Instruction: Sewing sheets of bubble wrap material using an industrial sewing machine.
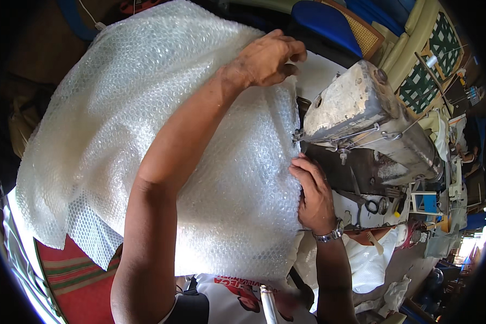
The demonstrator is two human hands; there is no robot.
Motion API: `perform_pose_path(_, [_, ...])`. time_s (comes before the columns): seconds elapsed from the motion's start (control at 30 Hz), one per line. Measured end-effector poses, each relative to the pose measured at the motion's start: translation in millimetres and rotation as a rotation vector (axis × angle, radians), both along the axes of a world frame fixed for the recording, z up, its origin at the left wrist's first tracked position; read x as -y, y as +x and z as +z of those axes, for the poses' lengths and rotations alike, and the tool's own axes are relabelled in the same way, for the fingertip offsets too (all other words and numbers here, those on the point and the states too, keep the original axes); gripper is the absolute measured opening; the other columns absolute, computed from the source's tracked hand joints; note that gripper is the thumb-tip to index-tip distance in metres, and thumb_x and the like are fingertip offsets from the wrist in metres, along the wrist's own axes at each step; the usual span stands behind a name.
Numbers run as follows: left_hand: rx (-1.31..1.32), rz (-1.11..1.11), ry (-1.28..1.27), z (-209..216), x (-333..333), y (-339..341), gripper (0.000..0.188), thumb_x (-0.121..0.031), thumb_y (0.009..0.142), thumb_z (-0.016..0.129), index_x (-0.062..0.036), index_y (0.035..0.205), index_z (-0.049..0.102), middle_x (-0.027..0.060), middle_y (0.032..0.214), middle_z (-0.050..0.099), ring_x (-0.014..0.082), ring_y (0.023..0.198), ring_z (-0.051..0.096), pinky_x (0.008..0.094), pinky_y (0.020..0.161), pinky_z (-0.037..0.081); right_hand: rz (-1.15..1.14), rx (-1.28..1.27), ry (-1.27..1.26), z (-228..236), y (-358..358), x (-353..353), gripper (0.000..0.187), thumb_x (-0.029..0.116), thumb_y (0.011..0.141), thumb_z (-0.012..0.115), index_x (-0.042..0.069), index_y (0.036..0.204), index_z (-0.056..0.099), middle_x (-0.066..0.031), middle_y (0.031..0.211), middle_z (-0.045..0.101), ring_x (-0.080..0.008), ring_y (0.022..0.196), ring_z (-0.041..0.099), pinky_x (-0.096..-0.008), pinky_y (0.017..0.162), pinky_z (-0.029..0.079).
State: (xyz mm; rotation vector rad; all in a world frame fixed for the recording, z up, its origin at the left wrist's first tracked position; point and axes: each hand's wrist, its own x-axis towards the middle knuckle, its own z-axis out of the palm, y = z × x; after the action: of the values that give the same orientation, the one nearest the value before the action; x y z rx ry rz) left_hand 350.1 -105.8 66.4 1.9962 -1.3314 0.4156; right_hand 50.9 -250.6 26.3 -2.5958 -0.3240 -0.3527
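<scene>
A large sheet of clear bubble wrap (146, 113) lies in loose folds across my front, its right edge running under the needle end of a worn, paint-chipped sewing machine (356, 102). My left arm reaches over the sheet. Near its far right corner my left hand (272, 58) has bent fingers, with the thumb apart from them and nothing visible between. On the nearer side of the needle, my right hand (314, 197) grips the sheet's edge with curled fingers; its thumb is partly hidden. A metal watch (329, 232) circles that wrist.
Black-handled scissors (355, 181) lie beside the machine on its table. A blue-cushioned seat (324, 24) stands beyond it. White plastic sheeting (364, 262) hangs at the lower right. A red striped cloth (75, 270) shows at lower left. In front of my shirt sticks out a cigarette (268, 305).
</scene>
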Motion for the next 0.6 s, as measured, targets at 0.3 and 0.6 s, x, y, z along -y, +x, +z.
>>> perform_pose_path(0.3, [-0.305,-0.282,0.795,4.2,4.0,-11.1,0.028,-0.021,0.095,0.069,-0.0132,0.119,0.08,0.0085,0.119,0.078,0.0278,0.113,0.07,0.0417,0.106,0.052,-0.016,-0.009,0.025,0.3,3.0,-1.8,0.05,-0.014,0.077,0.06,-0.001,0.124,0.068,-0.0148,0.138,0.064,-0.039,0.135,0.057,-0.0485,0.116,0.045])
perform_pose_path(0.6, [-0.344,0.193,0.674,1.8,7.6,-29.5,0.041,-0.032,0.088,0.082,-0.01,0.122,0.077,0.012,0.119,0.078,0.0294,0.113,0.072,0.0408,0.105,0.053,-0.024,0.011,0.031,-0.9,-1.0,-2.8,0.051,-0.015,0.076,0.061,0.001,0.123,0.069,-0.0131,0.137,0.065,-0.0373,0.135,0.058,-0.0474,0.115,0.047])
